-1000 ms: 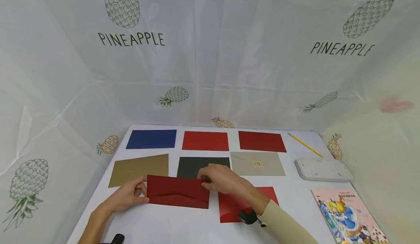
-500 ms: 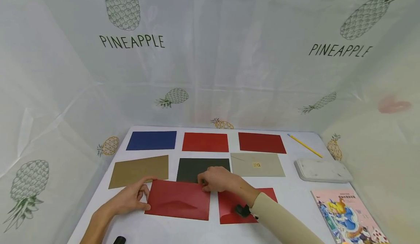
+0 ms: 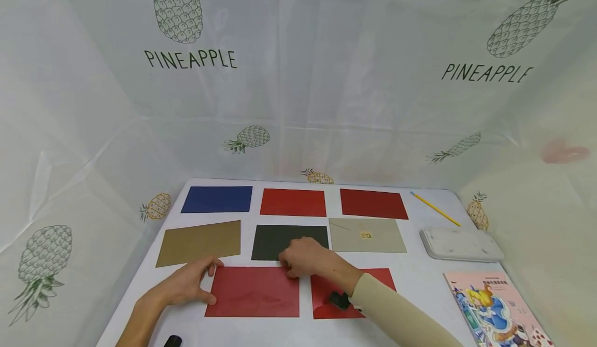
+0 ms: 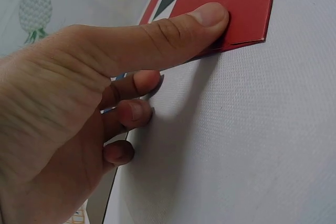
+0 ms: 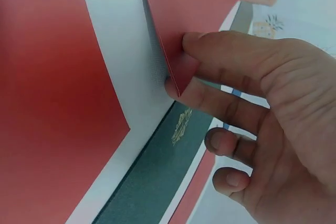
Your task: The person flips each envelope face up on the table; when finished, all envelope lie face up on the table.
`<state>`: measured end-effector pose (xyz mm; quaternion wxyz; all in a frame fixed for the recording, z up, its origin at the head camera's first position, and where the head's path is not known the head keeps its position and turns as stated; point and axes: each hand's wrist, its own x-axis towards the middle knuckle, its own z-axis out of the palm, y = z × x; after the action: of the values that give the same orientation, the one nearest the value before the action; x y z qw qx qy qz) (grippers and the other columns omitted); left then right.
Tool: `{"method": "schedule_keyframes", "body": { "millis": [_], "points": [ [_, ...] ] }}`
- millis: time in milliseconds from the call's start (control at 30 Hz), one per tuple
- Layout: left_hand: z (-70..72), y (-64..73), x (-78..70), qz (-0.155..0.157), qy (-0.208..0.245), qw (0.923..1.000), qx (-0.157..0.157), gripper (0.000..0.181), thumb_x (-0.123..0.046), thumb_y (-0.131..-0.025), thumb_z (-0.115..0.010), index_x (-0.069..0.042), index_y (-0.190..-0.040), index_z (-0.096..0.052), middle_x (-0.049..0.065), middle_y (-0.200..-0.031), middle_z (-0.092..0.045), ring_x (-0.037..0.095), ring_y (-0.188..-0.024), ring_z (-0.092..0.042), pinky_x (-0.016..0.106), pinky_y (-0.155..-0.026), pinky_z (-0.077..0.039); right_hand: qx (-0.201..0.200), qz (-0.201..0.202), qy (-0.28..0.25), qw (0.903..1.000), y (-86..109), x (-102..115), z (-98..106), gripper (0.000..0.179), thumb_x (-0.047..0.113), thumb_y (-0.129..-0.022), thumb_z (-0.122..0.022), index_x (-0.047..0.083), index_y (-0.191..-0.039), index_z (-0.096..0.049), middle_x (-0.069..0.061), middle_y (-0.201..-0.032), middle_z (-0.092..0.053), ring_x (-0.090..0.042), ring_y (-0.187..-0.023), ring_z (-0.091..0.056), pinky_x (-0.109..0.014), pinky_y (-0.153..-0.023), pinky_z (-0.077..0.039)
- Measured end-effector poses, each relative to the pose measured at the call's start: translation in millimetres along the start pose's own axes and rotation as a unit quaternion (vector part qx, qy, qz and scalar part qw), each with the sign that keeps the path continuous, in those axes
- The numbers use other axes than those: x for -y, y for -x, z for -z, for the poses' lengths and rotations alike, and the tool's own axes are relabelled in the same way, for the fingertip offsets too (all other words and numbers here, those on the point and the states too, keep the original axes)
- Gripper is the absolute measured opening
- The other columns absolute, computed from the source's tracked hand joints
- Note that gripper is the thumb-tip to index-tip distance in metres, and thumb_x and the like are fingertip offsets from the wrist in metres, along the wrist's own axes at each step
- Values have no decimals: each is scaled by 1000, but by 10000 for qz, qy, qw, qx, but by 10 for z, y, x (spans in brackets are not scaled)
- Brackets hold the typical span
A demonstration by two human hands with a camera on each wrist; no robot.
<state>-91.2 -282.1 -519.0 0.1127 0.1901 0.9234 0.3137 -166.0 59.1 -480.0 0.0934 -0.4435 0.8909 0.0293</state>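
A red envelope [image 3: 254,298] lies low over the white table, its plain face up, in the front row of the head view. My right hand [image 3: 305,257] pinches its far right corner, thumb above and a finger beneath, as the right wrist view shows. At its left end my left hand [image 3: 186,283] holds the edge, with the thumb [image 4: 207,17] resting on the red surface and the index finger by the far left corner. Another red envelope [image 3: 322,305] lies just right of it, partly under my right forearm. A dark green envelope [image 3: 270,241] lies right behind.
Blue [image 3: 216,200], bright red [image 3: 292,202] and dark red [image 3: 373,203] envelopes form the back row. Gold [image 3: 200,241] and grey [image 3: 345,238] ones flank the green. At right are a yellow pencil [image 3: 436,208], a pale case [image 3: 462,244] and a picture book [image 3: 496,305].
The held red envelope has tilted down from a raised, bent position to nearly flat, now showing its whole face. Both hands keep to its ends; the left hand has shifted slightly right.
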Motion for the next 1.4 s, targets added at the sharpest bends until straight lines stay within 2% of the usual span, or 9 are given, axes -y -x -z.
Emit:
{"method": "schedule_keyframes", "body": {
  "millis": [267,700,867,967,1067,1167,1233,1333,1400],
  "points": [
    [-6,14,-3,-189,90,9997,82,69,-34,-64,-94,-19,-121,-59,-4,-96,-50,10,-93,-48,23,-75,-36,280,-4,-337,9990,-2,-15,-24,18,41,-81,-84,33,-85,-69,19,-73,-59,-2,-67,-51,-22,-60,-44],
    [-18,-3,-3,-29,251,9995,214,70,-38,-65,-93,-17,-122,-58,-2,-97,-49,12,-92,-47,25,-74,-36,325,46,-373,9988,15,-32,-3,17,41,-81,-83,34,-82,-67,20,-77,-60,-1,-70,-51,-22,-61,-44],
    [15,39,32,5,557,9983,168,74,-33,-69,-92,-14,-130,-56,1,-98,-51,10,-78,-48,24,-65,-40,330,146,-725,9967,-4,-29,49,18,43,-83,-81,33,-79,-66,20,-71,-57,-1,-66,-50,-21,-58,-42],
    [73,96,103,54,569,9982,-191,73,-30,-73,-91,-12,-134,-57,2,-99,-54,11,-71,-49,23,-63,-42,153,295,-1163,9927,-75,-37,129,21,43,-86,-78,31,-76,-65,19,-69,-55,-1,-64,-49,-20,-56,-41],
    [175,169,207,113,208,9946,-1011,69,-27,-75,-90,-9,-133,-59,4,-104,-57,13,-78,-52,25,-68,-43,-165,444,-1503,9875,-211,-35,219,17,41,-89,-76,29,-82,-67,17,-74,-56,0,-67,-50,-19,-60,-42],
    [320,234,319,327,-214,9796,-1973,63,-24,-78,-88,-4,-131,-60,11,-111,-60,19,-87,-52,28,-73,-44,-440,440,-1711,9833,-387,-15,268,19,43,-89,-76,26,-98,-72,15,-87,-61,0,-78,-53,-19,-68,-46],
    [418,259,390,571,-322,9687,-2395,59,-23,-83,-84,0,-131,-58,18,-116,-58,24,-91,-52,30,-72,-44,-602,385,-1726,9824,-513,4,265,29,44,-89,-75,24,-110,-73,12,-99,-65,-3,-90,-57,-20,-75,-48],
    [523,272,510,1017,-344,9594,-2607,58,-26,-92,-75,6,-134,-53,25,-121,-55,30,-95,-52,32,-70,-43,-759,256,-1600,9839,-686,40,217,41,46,-89,-74,24,-123,-71,10,-119,-66,-9,-109,-58,-25,-89,-50],
    [550,268,596,1218,-352,9570,-2608,59,-30,-95,-71,9,-135,-51,30,-123,-54,34,-95,-53,36,-70,-44,-827,172,-1433,9861,-781,73,158,46,49,-89,-73,26,-129,-68,10,-131,-62,-13,-120,-55,-30,-98,-48]
  ]
}}
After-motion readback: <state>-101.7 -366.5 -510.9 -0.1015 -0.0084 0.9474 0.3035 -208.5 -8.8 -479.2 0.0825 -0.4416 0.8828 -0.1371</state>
